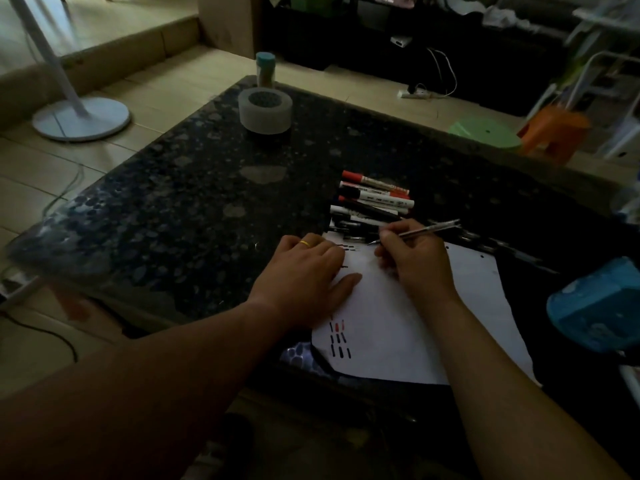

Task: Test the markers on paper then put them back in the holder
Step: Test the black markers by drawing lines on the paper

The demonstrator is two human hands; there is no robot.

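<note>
Dark speckled stone tabletop (173, 202), dim light. A white sheet of paper (381, 323) lies at the near right part of it, its near edge reaching the table edge.

The left hand (304, 271) lies flat on the sheet's left part, palm down, fingers straight and holding nothing. A gold ring (304, 243) sits on one finger.

The right hand (412, 261) has its fingers curled round a slim clear-barrelled pen (415, 232). The tip points left over the far edge of the sheet. Contact between tip and paper cannot be determined.

Short black and red dashes (339, 337) stand in rows near the sheet's near left corner. More dashes show just beyond the left fingertips.

A heap of markers (374, 199), white and black barrels with red and black caps, lies flat on the tabletop just beyond the sheet, close to the right hand.

The round translucent holder (265, 110), its top pierced with holes, stands at the far side of the tabletop, well apart from the markers. No marker is seen in it. A bottle with a teal cap (265, 69) stands just behind it.

A blue object (595, 306), blurred, sits at the right edge. On the floor: a white fan base (81, 119), a green stool (485, 131) and an orange stool (554, 129).
</note>
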